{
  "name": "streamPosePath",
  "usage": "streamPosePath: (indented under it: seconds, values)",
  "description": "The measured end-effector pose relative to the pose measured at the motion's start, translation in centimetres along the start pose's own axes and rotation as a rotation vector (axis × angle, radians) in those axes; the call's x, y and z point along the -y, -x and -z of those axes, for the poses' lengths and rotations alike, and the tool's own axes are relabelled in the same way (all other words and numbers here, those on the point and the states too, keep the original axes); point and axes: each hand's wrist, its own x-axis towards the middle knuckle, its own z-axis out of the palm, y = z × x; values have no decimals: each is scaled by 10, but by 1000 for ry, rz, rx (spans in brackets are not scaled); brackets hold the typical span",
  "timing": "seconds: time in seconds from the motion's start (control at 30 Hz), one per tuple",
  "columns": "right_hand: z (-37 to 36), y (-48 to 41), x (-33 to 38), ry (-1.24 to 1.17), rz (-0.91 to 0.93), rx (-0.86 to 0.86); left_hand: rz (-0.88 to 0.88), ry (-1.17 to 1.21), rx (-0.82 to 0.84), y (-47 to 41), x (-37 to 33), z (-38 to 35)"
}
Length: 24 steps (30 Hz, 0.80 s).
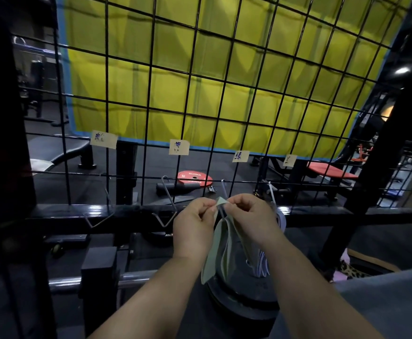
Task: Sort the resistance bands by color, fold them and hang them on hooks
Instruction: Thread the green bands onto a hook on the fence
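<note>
Band (pixel 210 261), pale green, between left hand (pixel 195 223) and right hand (pixel 252 216).

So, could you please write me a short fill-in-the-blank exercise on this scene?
1. The band pinched by the left hand and right hand is pale ____.
2. The wire grid carries ____ paper labels.
3. The weight plate on the floor beyond the grid is ____.
Missing words: green, four, red.
</note>
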Motion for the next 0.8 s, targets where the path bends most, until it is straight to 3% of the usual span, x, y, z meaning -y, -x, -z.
streamPosePath:
  seconds: [0.8]
  values:
    - [6, 4, -4, -267, -56, 83, 85, 95, 131, 3, -8, -1]
